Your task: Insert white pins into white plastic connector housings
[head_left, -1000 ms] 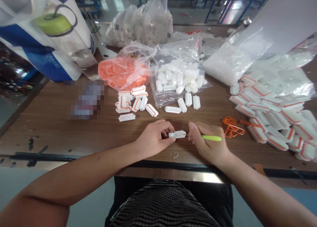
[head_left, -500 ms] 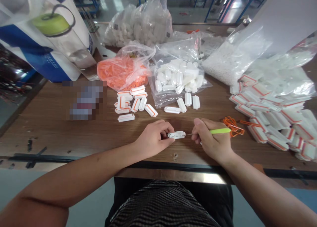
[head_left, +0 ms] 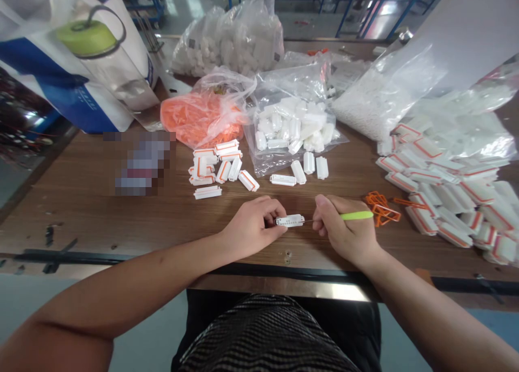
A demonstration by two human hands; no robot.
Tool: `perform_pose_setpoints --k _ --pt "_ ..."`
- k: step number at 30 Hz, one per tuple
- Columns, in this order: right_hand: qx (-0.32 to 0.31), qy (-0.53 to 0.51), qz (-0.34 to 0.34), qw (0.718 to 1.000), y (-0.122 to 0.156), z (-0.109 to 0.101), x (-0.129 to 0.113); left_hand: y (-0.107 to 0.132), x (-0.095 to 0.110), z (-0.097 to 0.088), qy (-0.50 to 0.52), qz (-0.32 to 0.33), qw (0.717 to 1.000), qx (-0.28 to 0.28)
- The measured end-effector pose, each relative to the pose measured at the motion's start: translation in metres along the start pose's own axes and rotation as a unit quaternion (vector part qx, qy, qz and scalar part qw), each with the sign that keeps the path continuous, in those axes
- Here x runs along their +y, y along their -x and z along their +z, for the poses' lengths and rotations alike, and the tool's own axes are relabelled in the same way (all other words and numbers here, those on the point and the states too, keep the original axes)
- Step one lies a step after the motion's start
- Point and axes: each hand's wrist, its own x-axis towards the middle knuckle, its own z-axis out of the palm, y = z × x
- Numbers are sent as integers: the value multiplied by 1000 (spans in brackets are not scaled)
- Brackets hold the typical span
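Observation:
Between the thumb and fingers of my left hand (head_left: 253, 226) is a small white plastic housing (head_left: 291, 220), with a row of tiny dark holes along its face. My right hand (head_left: 344, 223) is closed around a thin metal pick with a lime-green handle (head_left: 357, 216). The pick's tip points left and meets the right end of the housing; whether it goes inside I cannot tell. Orange rectangular frames (head_left: 381, 207) lie loose just beyond my right hand. White housings (head_left: 283, 180) without orange trim lie on the table ahead of my hands.
Housings with orange trim lie in a small group (head_left: 223, 172) and a large heap (head_left: 454, 193). Behind are a bag of orange parts (head_left: 203, 118), an open bag of white housings (head_left: 292, 123) and a bag of white granules (head_left: 373, 101). A green-lidded bottle (head_left: 109, 64) stands left.
My right hand has shifted slightly left, bringing the pick closer along the housing's right end. My left hand keeps its hold on the housing.

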Motion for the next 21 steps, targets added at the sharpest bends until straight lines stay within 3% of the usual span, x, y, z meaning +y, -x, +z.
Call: perform_pose_setpoints --k 10,21 --pt "-38 102 -102 989 3 1 -5 0 1 0 -10 -4 1000 -3" --pt "39 -36 55 997 0 -4 1 0 2 -1 -14 -5 1000 -10"
